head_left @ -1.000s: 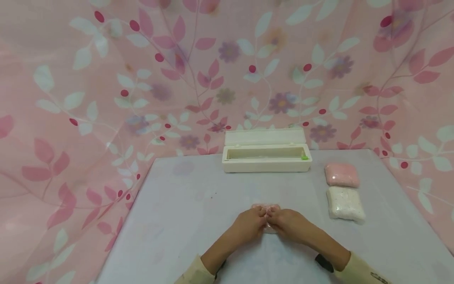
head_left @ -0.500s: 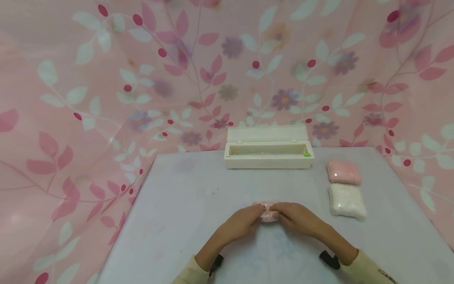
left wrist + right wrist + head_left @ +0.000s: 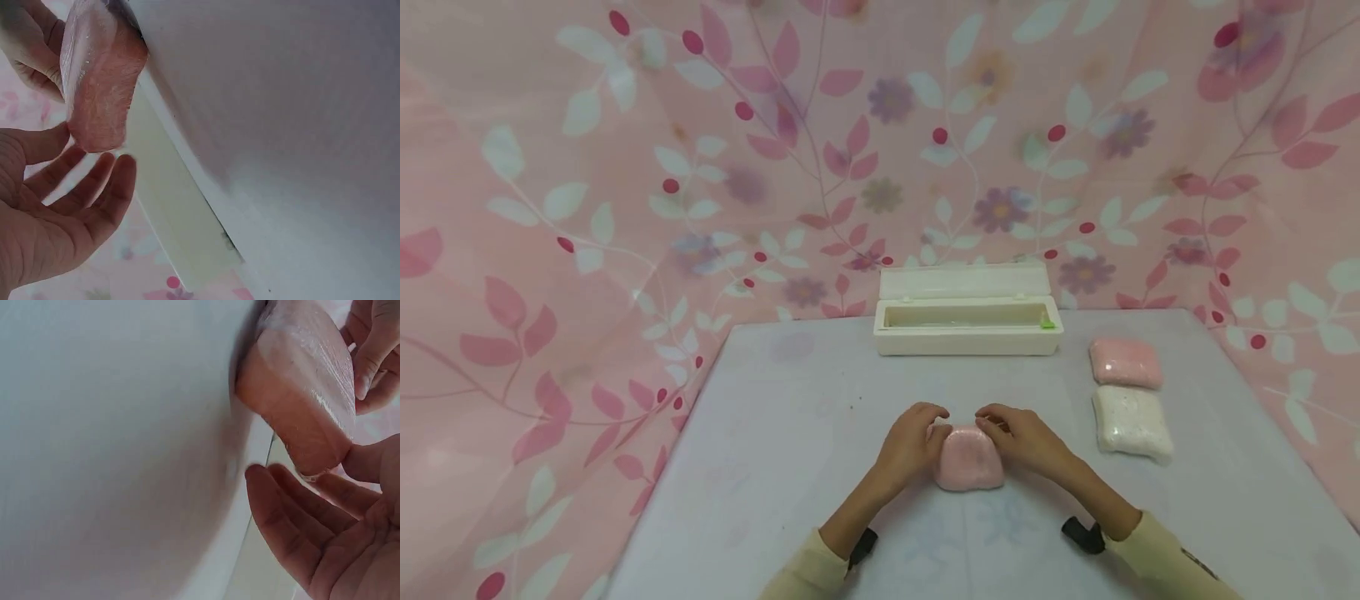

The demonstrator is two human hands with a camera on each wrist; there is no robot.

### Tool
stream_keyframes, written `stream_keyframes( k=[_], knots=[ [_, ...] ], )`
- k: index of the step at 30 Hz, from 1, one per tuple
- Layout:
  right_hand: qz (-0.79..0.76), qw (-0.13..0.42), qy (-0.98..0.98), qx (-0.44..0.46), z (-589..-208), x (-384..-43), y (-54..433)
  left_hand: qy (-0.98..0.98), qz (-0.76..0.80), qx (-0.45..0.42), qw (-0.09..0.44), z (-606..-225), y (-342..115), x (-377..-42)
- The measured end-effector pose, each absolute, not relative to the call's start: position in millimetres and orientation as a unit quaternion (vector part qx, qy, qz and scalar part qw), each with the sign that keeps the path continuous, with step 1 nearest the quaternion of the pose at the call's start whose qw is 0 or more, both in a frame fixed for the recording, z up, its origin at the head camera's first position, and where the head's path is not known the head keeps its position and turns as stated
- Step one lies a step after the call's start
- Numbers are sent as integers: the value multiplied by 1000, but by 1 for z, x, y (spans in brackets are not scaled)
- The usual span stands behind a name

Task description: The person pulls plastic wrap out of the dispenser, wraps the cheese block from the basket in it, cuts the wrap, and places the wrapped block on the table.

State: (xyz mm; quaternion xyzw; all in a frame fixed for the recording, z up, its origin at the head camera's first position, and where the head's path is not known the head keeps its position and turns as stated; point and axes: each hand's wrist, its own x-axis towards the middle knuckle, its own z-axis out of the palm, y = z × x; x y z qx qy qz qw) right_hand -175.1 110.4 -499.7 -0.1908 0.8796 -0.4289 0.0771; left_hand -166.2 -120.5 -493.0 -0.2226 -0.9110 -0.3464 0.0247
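A soft-edged pink block in clear film stands between both hands near the middle of the table. Its shiny wrap shows creases in the left wrist view, where the pink block is tilted with one edge near the tabletop. My left hand holds its far left corner, thumb against the wrap and fingers curved behind. At the far right corner, my right hand does likewise, and the right wrist view shows the thumb and fingers of the right hand at the block's edge. What the block is made of cannot be told.
A long white box with its lid raised stands at the table's back edge, a small green piece at its right end. To the right lie another wrapped pink block and a wrapped white block. Flowered pink curtain hangs behind.
Both hands have shifted from pinching the film at the block's middle to its far corners. The block has been turned, and a smooth pink face now shows.
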Motion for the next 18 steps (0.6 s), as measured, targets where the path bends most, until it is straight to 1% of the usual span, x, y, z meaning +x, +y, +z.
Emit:
stream_keyframes(
  k=[2,4,6,10,14,18],
  knots=[
    [-394,47,892,-215,-498,-174,111,-913,-314,-252,62,-493,-119,-165],
    [-367,30,895,-251,-497,-173,113,-911,-291,-282,69,-494,-119,-164],
    [-334,35,897,-288,-498,-170,116,-911,-259,-315,58,-495,-121,-161],
    [-282,70,889,-354,-500,-162,120,-917,-189,-350,22,-500,-123,-155],
    [-270,91,887,-362,-502,-156,122,-924,-168,-344,-8,-505,-122,-148],
    [-283,100,885,-357,-506,-153,123,-922,-170,-348,-14,-508,-120,-145]
  ],
)
